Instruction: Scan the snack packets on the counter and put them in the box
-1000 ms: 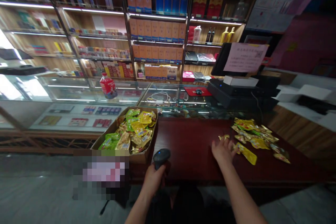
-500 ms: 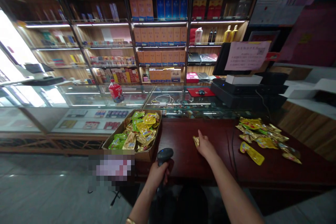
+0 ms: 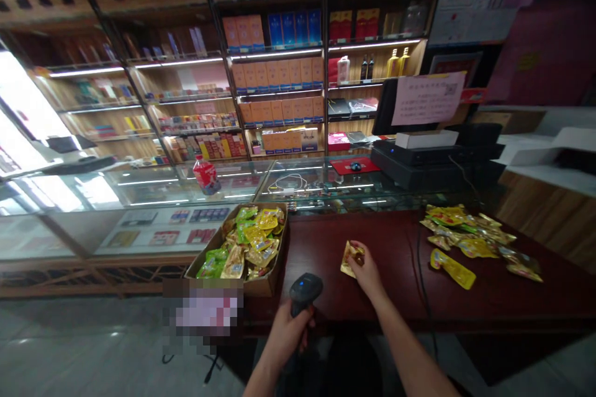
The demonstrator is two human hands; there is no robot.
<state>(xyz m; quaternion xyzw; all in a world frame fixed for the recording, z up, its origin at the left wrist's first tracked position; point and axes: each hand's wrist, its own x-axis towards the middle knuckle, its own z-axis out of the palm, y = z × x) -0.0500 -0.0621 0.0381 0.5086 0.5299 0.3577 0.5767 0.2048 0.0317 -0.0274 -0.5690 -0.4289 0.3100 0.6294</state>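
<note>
My left hand (image 3: 291,329) is wrapped round the handle of a dark barcode scanner (image 3: 306,290), whose head shows a small blue light above the table's front edge. Between the fingers of my right hand (image 3: 366,273) is a gold snack packet (image 3: 347,259), over the middle of the dark red table (image 3: 321,242). To the left, a cardboard box (image 3: 261,287) holds many green, yellow and gold packets (image 3: 258,237). A loose pile of similar packets (image 3: 465,232) lies on the table's right side, with a single yellow packet (image 3: 452,268) in front of it.
A black cable (image 3: 421,267) runs across the table right of my right hand. Behind stand glass display counters (image 3: 233,198) with a red bottle (image 3: 205,175), a mouse on a red mat (image 3: 344,166) and a monitor with a pink paper (image 3: 426,99). Stocked shelves (image 3: 279,93) line the wall.
The gold packet in my right hand now shows more of its face. My left hand has moved slightly right with the scanner, whose head appears larger. The view has tilted a little.
</note>
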